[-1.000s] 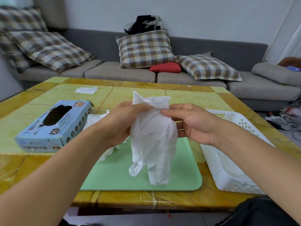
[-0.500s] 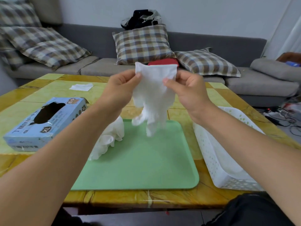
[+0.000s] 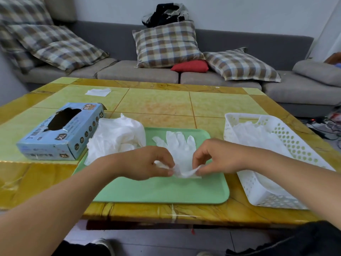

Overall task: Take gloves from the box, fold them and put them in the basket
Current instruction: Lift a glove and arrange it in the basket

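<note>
A white glove (image 3: 180, 146) lies flat on the green tray (image 3: 158, 191), fingers pointing away from me. My left hand (image 3: 149, 162) pinches the left corner of its cuff and my right hand (image 3: 215, 157) pinches the right corner, both low over the tray. A loose pile of white gloves (image 3: 116, 139) sits at the tray's far left corner. The blue glove box (image 3: 60, 132) lies to the left on the table, its opening up. The white perforated basket (image 3: 287, 143) stands to the right with white gloves inside.
A yellow-green tiled table (image 3: 162, 104) carries everything; a white tissue (image 3: 97, 91) lies at its far left. Behind it runs a grey sofa (image 3: 140, 71) with plaid cushions. Cables lie on the floor at the right.
Both hands have come down from chest height, and the glove that hung from them now lies spread flat on the tray. The view has tilted downward.
</note>
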Tool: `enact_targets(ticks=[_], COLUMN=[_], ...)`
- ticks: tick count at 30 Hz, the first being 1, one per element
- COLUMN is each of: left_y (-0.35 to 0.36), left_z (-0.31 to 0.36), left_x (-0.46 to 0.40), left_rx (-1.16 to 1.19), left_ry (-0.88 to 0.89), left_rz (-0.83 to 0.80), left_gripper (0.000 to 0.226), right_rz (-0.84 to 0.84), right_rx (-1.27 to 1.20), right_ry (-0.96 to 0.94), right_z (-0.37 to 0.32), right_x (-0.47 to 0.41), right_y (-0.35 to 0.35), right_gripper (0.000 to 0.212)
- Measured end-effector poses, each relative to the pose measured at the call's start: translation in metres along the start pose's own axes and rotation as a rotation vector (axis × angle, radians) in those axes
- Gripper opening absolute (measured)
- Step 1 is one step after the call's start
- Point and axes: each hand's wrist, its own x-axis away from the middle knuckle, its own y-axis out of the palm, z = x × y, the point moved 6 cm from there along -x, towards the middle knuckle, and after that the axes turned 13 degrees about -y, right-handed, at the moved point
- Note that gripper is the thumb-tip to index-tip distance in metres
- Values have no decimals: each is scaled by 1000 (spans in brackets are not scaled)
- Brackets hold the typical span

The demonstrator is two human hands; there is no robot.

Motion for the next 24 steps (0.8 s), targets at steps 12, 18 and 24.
enact_targets(ticks=[12,18,24], left_y=[11,-74,-138], left_z=[23,6,-109], left_x=[15,22,52], left_rx=[-312,-97,-106], left_ry=[-52,-56,-658], left_rz=[-268,370,700], left_gripper=[30,12,30], right_rz=[-92,16,572], right_rx=[155,331,98], right_ry=[48,190,-24], right_z=[-18,-13,-63], right_x=[-21,-66,-130], right_y=[7,4,-26], right_gripper=[48,34,34])
